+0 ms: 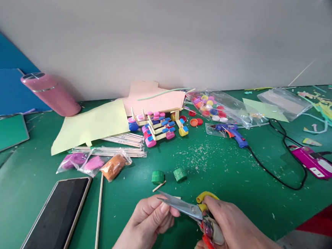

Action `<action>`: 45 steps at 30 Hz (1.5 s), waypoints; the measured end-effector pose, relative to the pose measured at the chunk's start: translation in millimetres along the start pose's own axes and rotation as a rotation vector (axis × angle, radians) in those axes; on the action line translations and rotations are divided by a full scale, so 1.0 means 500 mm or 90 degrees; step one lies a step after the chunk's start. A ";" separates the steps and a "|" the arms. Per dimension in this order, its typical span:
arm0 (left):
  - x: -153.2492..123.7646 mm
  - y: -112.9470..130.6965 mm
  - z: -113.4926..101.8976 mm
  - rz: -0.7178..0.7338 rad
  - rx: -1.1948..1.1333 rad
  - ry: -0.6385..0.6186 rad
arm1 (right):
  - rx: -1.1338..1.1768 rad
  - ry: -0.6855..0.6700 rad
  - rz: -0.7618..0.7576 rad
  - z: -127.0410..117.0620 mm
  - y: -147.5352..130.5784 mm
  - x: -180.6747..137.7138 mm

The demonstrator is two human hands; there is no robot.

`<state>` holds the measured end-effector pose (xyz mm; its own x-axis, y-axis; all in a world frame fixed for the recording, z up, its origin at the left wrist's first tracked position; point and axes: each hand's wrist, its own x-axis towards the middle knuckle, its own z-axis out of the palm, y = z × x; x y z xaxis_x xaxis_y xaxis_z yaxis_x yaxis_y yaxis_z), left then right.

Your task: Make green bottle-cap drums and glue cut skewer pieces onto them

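My right hand (227, 225) grips scissors (184, 207) with a yellow upper handle; a red handle shows below, under the palm. The blades point left and look slightly parted, lying across the fingertips of my left hand (151, 219). That hand is closed in a pinch, and whatever it holds is mostly hidden by the fingers and blades. A pale sliver shows just behind the upper blade. Beyond the fingers are a short wooden stick piece (159, 186) and two green bottle caps, a left cap (158, 177) and a right cap (180, 174), each seemingly made of stacked parts.
Farther back are assembled stick-and-cap pieces (157, 127), a bag of coloured caps (210, 105) and a blue glue gun (231, 132) with a black cord. Leftward are a phone (57, 215), a long wooden rod (99, 215), bagged clay (113, 167) and a pink bottle (52, 94).
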<state>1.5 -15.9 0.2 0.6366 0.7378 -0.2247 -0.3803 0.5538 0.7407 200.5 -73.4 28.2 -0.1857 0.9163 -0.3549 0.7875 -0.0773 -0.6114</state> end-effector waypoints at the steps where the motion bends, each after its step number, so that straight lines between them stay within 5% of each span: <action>1: 0.001 0.000 0.002 -0.005 -0.014 -0.001 | 0.008 -0.002 -0.004 0.000 -0.001 0.002; 15: 0.004 0.005 0.007 -0.016 -0.105 0.008 | 0.005 -0.006 -0.007 -0.033 -0.009 0.007; 34: 0.004 -0.003 -0.014 -0.007 0.104 0.019 | 0.003 -0.002 -0.029 -0.019 0.007 0.002; 45: 0.003 -0.002 -0.007 -0.030 0.003 -0.003 | -0.022 0.004 -0.006 -0.008 0.007 0.009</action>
<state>0.6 -14.1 -3.0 0.6569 0.7091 -0.2562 -0.3467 0.5858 0.7326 204.9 -68.0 27.5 -0.1893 0.9194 -0.3449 0.8053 -0.0555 -0.5902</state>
